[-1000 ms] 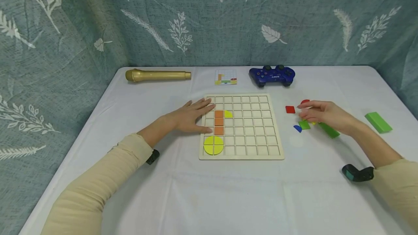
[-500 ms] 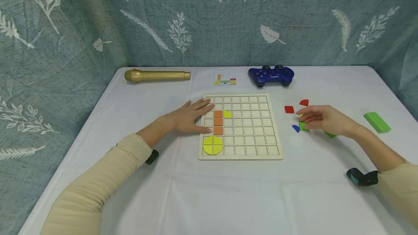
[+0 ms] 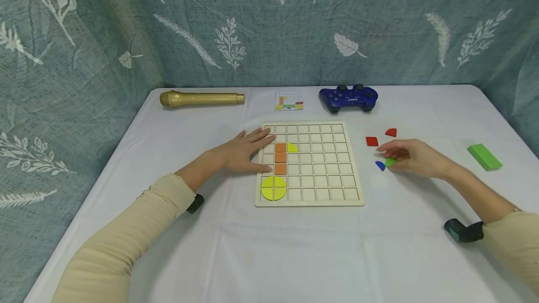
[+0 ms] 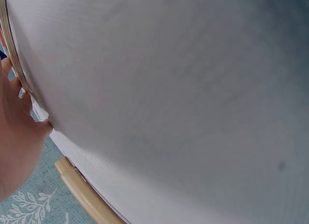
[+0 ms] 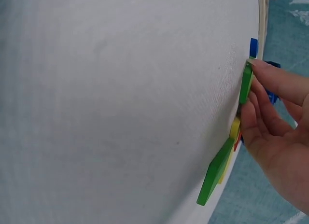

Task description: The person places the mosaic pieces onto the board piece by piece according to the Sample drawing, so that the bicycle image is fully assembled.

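Blue-green fabric [image 3: 286, 36] with white leaf prints hung behind and to the left of a white cloth-covered table [image 3: 294, 256]. Along the far edge, left to right: gold microphone [image 3: 202, 99], small printed card with a coloured grid pattern [image 3: 289, 100], dark blue game controller [image 3: 348, 98].

Pale wooden grid board [image 3: 309, 203] lay mid-table. On its left part: a column of orange square tiles [image 3: 280, 158], a yellow quarter-circle tile [image 3: 292, 147] just right of the column's far end, and, at the near left corner, four yellow quarter-circles [image 3: 267, 194] set as a disc.

Left hand [image 3: 245, 153] was spread, fingers and thumb apart, resting over the board's left edge.

Right hand [image 3: 417, 155] was low over loose pieces right of the board, fingers bent, thumb touching a small green piece [image 3: 389, 162]; could not tell whether it was pinched. Blue half-disc [image 3: 380, 166] lay just left of that piece; red square [image 3: 372, 141] and red quarter-circle [image 3: 391, 132] lay farther off. Right wrist view showed a longer green piece [image 5: 215, 173] and yellow [image 5: 235, 127] beside the hand. Green rectangular block [image 3: 485, 157] sat apart, far right.
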Demonstrator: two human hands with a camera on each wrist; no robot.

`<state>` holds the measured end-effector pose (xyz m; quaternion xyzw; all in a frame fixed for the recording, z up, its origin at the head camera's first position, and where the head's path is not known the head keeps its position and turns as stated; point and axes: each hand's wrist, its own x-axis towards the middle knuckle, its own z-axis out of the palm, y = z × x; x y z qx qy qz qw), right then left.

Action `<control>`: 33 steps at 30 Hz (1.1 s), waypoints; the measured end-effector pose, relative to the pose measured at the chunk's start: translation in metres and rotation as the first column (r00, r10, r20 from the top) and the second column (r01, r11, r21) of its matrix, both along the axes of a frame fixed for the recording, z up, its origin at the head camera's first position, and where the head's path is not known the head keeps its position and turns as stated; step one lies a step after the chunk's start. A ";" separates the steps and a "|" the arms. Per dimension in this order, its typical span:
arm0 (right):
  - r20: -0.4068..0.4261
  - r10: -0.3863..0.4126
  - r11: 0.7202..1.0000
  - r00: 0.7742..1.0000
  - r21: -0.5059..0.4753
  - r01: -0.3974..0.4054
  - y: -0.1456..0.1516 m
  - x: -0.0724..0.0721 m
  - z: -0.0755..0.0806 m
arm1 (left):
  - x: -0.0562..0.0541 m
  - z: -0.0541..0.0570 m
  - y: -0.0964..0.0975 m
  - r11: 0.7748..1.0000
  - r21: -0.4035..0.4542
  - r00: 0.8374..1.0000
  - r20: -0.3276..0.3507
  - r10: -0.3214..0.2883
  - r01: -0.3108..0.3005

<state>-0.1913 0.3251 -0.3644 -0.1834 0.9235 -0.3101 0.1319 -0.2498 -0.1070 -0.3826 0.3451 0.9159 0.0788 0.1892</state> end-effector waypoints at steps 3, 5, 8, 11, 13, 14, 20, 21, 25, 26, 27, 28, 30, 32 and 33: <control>-0.020 -0.015 1.000 1.000 0.014 0.016 0.000 0.000 0.000 | 0.000 0.000 0.000 1.000 0.000 1.000 -0.005 -0.001 0.001; -0.030 -0.030 0.999 0.999 0.017 0.031 0.000 0.001 0.000 | 0.000 0.000 0.000 1.000 0.003 1.000 -0.007 -0.003 0.003; -0.036 -0.046 0.999 0.998 0.018 0.046 0.001 0.001 0.001 | 0.000 0.000 0.000 1.000 0.003 1.000 -0.010 -0.008 0.008; -0.042 -0.053 0.998 0.998 0.020 0.054 0.001 0.001 0.001 | 0.000 0.001 0.000 1.000 0.004 1.000 -0.013 -0.012 0.012; -0.049 -0.053 0.998 0.997 0.027 0.054 0.002 0.001 0.000 | 0.000 0.001 0.000 1.000 0.003 1.000 -0.013 -0.013 0.013; -0.051 -0.053 0.998 0.997 0.031 0.055 0.002 0.001 0.000 | 0.000 0.001 0.000 1.000 0.002 1.000 -0.013 -0.013 0.013; -0.053 -0.055 0.996 0.997 0.063 0.058 0.002 0.000 0.001 | 0.000 0.002 0.000 1.000 -0.002 1.000 -0.011 -0.013 0.013; -0.049 -0.059 0.996 0.997 0.070 0.063 0.002 0.000 0.001 | 0.000 0.002 0.000 1.000 -0.002 1.000 -0.012 -0.014 0.014; -0.030 -0.088 0.992 0.996 0.093 0.090 0.003 -0.002 0.003 | -0.001 0.001 0.000 1.000 -0.003 1.000 -0.014 -0.013 0.013; -0.025 -0.095 0.990 0.995 0.099 0.097 0.003 -0.002 0.004 | -0.001 0.001 0.000 1.000 -0.003 1.000 -0.015 -0.014 0.013; -0.022 -0.101 0.989 0.995 0.104 0.103 0.004 -0.002 0.004 | -0.001 0.001 0.000 1.000 -0.003 1.000 -0.016 -0.014 0.014; -0.019 -0.108 0.988 0.994 0.107 0.109 0.004 -0.002 0.005 | -0.001 0.001 0.000 1.000 -0.004 1.000 -0.015 -0.014 0.014; -0.008 -0.123 0.986 0.992 0.113 0.124 0.005 -0.003 0.005 | -0.001 0.000 0.000 1.000 -0.007 1.000 -0.016 -0.015 0.014; 0.008 -0.142 0.984 0.990 0.111 0.140 0.006 -0.002 0.005 | 0.000 0.000 0.000 1.000 -0.013 1.000 -0.015 -0.010 0.010; 0.019 -0.153 0.983 0.988 0.106 0.150 0.007 -0.002 0.005 | 0.000 0.000 0.000 1.000 -0.017 1.000 -0.014 -0.007 0.007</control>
